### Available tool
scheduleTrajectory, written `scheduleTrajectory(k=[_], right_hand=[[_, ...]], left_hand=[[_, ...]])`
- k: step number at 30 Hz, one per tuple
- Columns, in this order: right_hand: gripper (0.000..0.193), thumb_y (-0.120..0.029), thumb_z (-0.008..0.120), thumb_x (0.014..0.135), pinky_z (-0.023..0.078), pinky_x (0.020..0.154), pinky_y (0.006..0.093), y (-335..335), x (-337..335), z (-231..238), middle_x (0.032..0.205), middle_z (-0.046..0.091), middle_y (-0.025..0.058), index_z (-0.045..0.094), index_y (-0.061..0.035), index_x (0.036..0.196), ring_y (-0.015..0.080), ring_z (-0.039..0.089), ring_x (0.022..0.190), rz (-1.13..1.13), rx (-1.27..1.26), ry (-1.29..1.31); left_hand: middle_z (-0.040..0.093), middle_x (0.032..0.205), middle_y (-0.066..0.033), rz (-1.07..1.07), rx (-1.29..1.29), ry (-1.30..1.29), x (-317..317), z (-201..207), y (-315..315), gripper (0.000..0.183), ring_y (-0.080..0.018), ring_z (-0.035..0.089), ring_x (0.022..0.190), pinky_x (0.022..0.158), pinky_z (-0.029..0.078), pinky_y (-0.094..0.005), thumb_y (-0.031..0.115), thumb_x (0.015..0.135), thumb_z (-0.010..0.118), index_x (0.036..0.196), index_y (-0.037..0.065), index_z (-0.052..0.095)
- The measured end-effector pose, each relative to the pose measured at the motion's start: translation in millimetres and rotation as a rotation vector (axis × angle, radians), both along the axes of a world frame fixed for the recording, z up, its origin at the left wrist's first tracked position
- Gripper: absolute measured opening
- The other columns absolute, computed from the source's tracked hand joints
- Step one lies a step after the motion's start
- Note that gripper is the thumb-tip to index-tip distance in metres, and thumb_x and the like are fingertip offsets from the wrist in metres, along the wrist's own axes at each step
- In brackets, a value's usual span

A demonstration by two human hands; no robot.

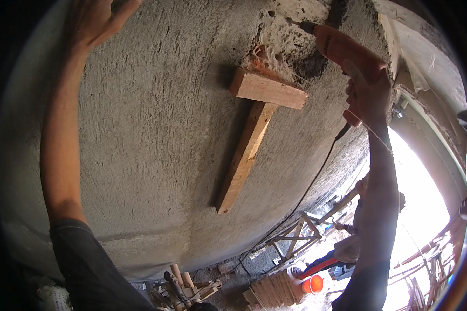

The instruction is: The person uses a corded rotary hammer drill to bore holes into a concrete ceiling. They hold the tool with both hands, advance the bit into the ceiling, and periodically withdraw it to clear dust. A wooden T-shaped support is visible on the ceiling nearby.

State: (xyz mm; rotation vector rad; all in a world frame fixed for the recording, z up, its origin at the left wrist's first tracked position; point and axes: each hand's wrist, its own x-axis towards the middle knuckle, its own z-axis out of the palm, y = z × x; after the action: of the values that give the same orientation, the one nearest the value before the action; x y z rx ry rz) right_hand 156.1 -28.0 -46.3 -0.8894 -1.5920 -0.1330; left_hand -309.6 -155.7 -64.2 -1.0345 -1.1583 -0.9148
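My right hand grips the handle of an orange power drill, raised up against a rough grey plastered wall. The drill's bit touches a chipped, pale patch of the wall near the top. Just below the bit, a short wooden block sits across the top of a long wooden plank that leans against the wall. My left hand is pressed flat on the wall at upper left, fingers spread, holding nothing. The drill's black cord hangs down along the wall.
Far below lie wooden trestles, a stack of boards, an orange bucket and scrap timber. Another person bends over near the trestles. Bright daylight fills an opening at the right.
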Motion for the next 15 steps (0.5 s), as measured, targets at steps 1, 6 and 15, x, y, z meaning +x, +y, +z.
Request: scheduleTrajectory(k=[1,6,15], right_hand=[[0.059,-0.038,0.091,0.084,0.056,0.049,0.0291,0.3,-2.4,-7.2,0.073,0.069,0.007,0.062,0.0011,0.117,0.013,0.068,0.058,0.004,0.009,0.012],[0.062,-0.036,0.091,0.085,0.055,0.05,0.0293,-8.3,-23.2,-24.3,0.076,0.071,0.0083,0.06,0.0014,0.124,0.0148,0.068,0.057,-0.029,0.037,0.042],[0.053,-0.031,0.088,0.087,0.059,0.092,0.0389,-9.5,-30.4,-7.3,0.111,0.078,0.0119,0.064,-0.006,0.126,0.0242,0.076,0.103,-0.047,0.39,-0.308]], left_hand=[[0.046,0.162,-0.0183,0.007,0.005,0.017,-2.3,1.5,0.8,0.057,-0.0367,0.037,0.154,0.128,0.025,-0.0532,0.023,0.089,0.076,0.143,0.009,0.063],[0.046,0.162,-0.0196,-0.019,0.01,0.023,-19.9,5.6,7.9,0.06,-0.0387,0.037,0.153,0.127,0.026,-0.0548,0.027,0.088,0.077,0.143,0.009,0.063],[0.046,0.162,-0.0205,-0.183,0.031,0.098,-39.2,13.0,28.3,0.06,-0.0404,0.035,0.154,0.127,0.026,-0.0554,0.027,0.088,0.077,0.144,0.009,0.062]])
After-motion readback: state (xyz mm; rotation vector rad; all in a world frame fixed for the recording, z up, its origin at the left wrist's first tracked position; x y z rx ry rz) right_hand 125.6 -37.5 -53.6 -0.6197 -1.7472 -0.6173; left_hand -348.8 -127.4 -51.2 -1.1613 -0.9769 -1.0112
